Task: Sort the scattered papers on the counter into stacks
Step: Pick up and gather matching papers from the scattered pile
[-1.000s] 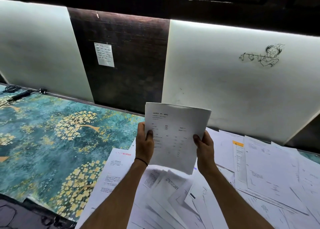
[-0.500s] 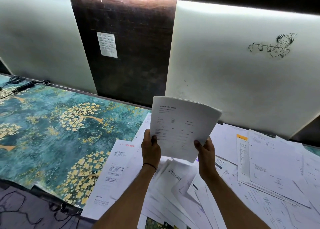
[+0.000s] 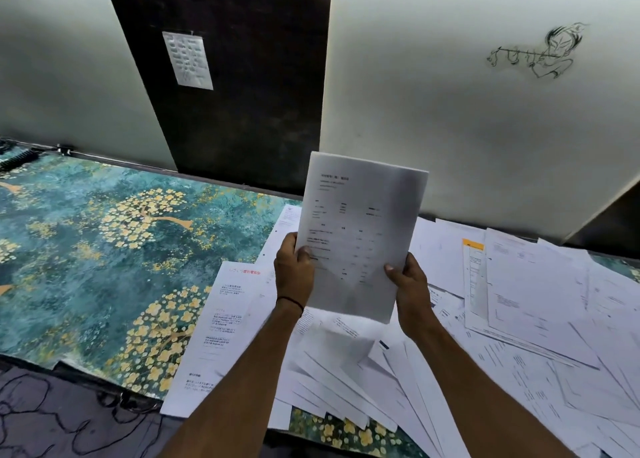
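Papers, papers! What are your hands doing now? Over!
Left hand and right hand both gripping one bundle of sheets, held up off the counter. Loose papers unsorted underneath. Nothing blocking.

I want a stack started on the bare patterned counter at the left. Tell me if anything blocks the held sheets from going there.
Nothing visible does. Both hands hold the held sheets in the air, and the patterned counter to their left lies bare up to the red-headed page.
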